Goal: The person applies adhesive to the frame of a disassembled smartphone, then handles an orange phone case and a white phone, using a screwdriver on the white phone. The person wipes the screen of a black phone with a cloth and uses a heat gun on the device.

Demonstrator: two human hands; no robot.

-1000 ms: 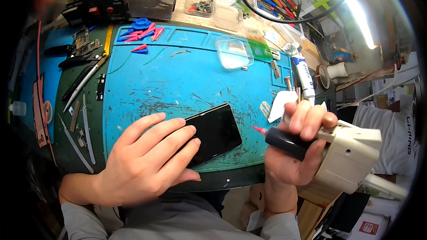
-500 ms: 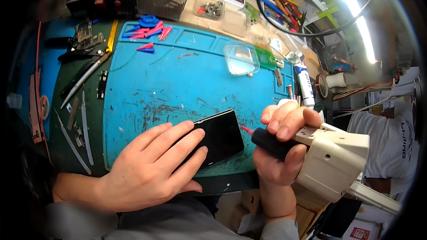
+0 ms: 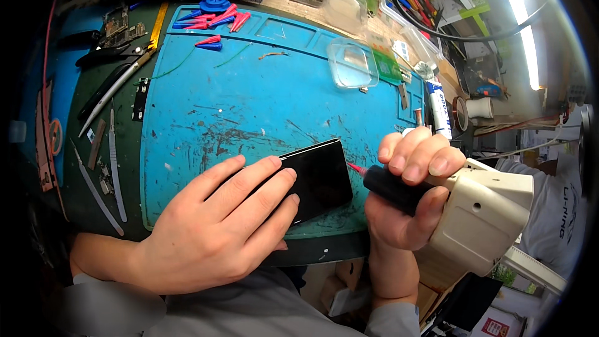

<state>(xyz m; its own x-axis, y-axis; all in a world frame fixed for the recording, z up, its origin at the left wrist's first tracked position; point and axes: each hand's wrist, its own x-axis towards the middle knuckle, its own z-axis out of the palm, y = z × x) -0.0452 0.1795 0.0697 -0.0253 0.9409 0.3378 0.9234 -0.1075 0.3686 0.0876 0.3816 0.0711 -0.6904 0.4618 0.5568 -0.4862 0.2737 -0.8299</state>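
A phone-sized slab with a glossy black face (image 3: 321, 181), likely a smartphone, lies tilted at the near edge of the blue mat (image 3: 268, 100). My left hand (image 3: 218, 224) rests across its left part, fingers stretched over the black face and thumb mostly hidden at the near side. In my right hand (image 3: 415, 178) is a handheld glue dispenser with a boxy off-white body (image 3: 480, 212). My fingers wrap round its black barrel (image 3: 390, 187). Its thin pink tip (image 3: 356, 168) points left, close beside the slab's right edge; whether it touches cannot be told.
Left of the mat lie tweezers (image 3: 116, 168), a knife-like tool (image 3: 118, 90) and circuit boards (image 3: 121, 31). Pink and blue nozzle tips (image 3: 209, 22), a clear plastic box (image 3: 352, 65) and a white-and-blue tube (image 3: 438, 109) sit farther back. A person in a light shirt (image 3: 555, 212) is at right.
The whole view has shifted slightly, moving the back of the bench upward and the hands a little to the right. Both hands keep nearly the same pose beside the slab.
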